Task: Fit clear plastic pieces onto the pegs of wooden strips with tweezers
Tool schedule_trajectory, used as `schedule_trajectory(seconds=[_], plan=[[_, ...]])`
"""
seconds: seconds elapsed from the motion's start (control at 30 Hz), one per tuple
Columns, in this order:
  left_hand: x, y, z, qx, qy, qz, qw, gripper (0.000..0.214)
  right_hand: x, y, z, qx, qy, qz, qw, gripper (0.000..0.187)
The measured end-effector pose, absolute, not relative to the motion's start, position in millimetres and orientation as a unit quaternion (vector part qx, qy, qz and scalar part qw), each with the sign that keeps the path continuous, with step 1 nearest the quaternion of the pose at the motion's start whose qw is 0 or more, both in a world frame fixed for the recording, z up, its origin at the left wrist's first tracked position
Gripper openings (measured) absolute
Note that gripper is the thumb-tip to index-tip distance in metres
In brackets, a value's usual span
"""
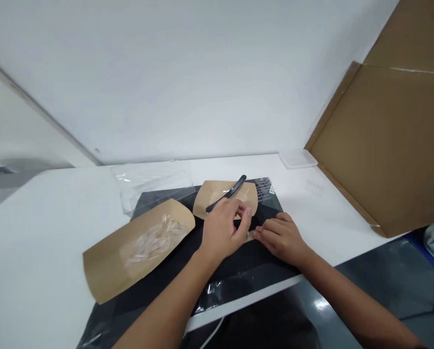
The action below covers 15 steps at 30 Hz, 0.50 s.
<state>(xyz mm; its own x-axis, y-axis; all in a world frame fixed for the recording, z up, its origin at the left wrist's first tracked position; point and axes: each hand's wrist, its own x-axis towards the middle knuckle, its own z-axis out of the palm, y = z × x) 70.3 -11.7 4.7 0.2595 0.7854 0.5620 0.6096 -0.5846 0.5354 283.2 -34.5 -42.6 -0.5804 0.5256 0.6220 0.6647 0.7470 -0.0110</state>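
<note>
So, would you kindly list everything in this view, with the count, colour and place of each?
white table: 1, white, under everything
black sheet: 1, black, on the table
kraft paper trays: 2, brown, on the black sheet
clear pieces: several, translucent, in the left tray
knife-like tool: 1, black, on the far tray
plastic sheet: 1, clear, far table edge
shallow tray: 1, white, far table edge
cardboard sheet: 1, brown, right side
left hand: 1, above the black sheet
right hand: 1, beside the left hand
</note>
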Motion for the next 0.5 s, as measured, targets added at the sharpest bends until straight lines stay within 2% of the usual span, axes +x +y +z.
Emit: schedule_trajectory(seconds=[0.1, 0.23, 0.5], plan=[[71, -10, 1, 0.791, 0.441, 0.413, 0.099, 0.025, 284, -35, -44, -0.329, -0.882, -0.103, 0.321, 0.016], [73, -8, -10, 0.789, 0.449, 0.413, 0.075, 0.017, 286, -34, -43, -0.333, -0.875, -0.029, 0.350, 0.005], [68, -3, -8, 0.840, 0.381, 0.376, 0.089, 0.012, 286, -32, -44, -0.344, -0.867, 0.034, 0.358, 0.003]])
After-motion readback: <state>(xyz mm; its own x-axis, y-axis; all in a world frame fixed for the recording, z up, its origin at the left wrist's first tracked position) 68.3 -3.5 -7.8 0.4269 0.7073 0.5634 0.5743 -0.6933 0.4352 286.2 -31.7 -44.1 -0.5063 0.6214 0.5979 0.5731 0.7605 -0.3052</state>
